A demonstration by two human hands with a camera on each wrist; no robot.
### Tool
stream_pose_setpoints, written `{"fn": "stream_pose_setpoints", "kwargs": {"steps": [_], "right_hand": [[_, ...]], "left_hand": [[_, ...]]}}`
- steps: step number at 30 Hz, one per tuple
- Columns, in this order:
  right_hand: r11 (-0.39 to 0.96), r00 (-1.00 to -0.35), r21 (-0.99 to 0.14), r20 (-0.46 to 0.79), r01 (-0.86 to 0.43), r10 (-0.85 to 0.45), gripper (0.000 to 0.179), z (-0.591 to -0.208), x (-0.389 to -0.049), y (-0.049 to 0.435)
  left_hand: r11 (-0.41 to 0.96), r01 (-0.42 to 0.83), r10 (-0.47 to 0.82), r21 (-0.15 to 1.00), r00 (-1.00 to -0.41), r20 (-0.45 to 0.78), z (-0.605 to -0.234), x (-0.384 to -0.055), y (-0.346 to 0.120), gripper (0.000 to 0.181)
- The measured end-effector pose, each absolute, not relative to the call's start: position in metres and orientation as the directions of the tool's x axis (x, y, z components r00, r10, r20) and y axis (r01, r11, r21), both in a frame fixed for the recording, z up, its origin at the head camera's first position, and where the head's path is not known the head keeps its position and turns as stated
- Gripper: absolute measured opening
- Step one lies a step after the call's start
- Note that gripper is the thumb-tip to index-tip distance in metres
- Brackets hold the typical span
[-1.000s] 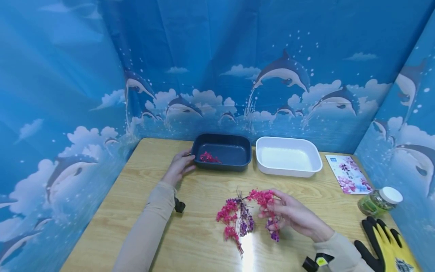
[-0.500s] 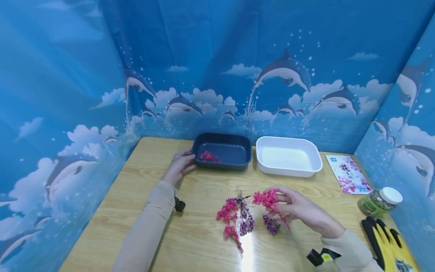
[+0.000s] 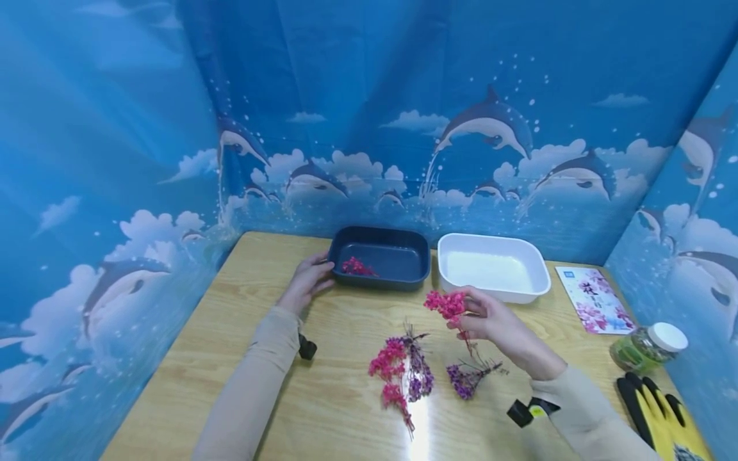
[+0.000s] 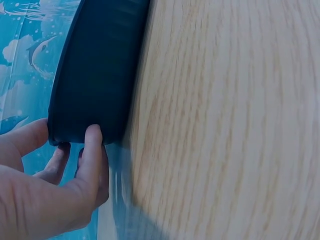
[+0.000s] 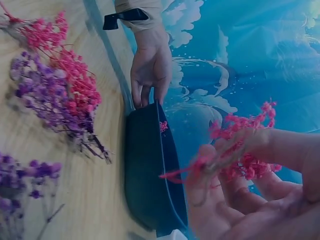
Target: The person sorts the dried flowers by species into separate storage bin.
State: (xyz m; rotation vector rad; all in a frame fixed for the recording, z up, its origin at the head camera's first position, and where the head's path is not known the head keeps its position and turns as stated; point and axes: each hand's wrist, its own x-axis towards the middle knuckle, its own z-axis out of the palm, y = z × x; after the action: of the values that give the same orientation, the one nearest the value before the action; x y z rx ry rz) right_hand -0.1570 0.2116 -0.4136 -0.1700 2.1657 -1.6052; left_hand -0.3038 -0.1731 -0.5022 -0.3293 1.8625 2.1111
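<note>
Sprig (image 3: 446, 304) of pink flowers, pinched just off the near right corner of the dark tray (image 3: 398, 259).
Your right grip (image 3: 500, 325) has it between thumb and fingers; a light pinch suits it, as the heads look dry and likely to shed. Its stem trails towards the purple sprig (image 3: 464, 382); whether they touch you cannot tell, so check for snags before any sideways move. Your left grip (image 3: 305, 282) holds the dark tray's left end, thumb and fingers closed about it; gentle steadying there should do. A mixed pile (image 3: 395, 362) lies on the tabletop (image 3: 323, 410), nearer you than the dark tray, so passing above it seems safest. Loose pink blooms (image 3: 357, 266) lie in the dark tray's left half.
</note>
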Motion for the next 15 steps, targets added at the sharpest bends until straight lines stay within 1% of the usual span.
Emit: {"fn": "stream_pose_setpoints", "kwargs": {"steps": [3,8,15], "right_hand": [[0.326,-0.898,-0.935,-0.258,0.140,-0.355,0.055,-0.410,-0.169,0.207],[0.337,-0.899,-0.930,-0.270,0.150,-0.344,0.050,-0.401,-0.191,0.194],[0.383,-0.905,-0.913,-0.277,0.142,-0.323,0.053,-0.388,-0.223,0.177]], "left_hand": [[-0.111,-0.369,0.070,0.923,-0.929,-0.363,-0.501,-0.304,-0.173,0.060],[-0.104,-0.351,0.052,0.930,-0.936,-0.348,-0.497,-0.303,-0.171,0.060],[-0.113,-0.350,0.040,0.930,-0.937,-0.348,-0.495,-0.302,-0.169,0.058]]}}
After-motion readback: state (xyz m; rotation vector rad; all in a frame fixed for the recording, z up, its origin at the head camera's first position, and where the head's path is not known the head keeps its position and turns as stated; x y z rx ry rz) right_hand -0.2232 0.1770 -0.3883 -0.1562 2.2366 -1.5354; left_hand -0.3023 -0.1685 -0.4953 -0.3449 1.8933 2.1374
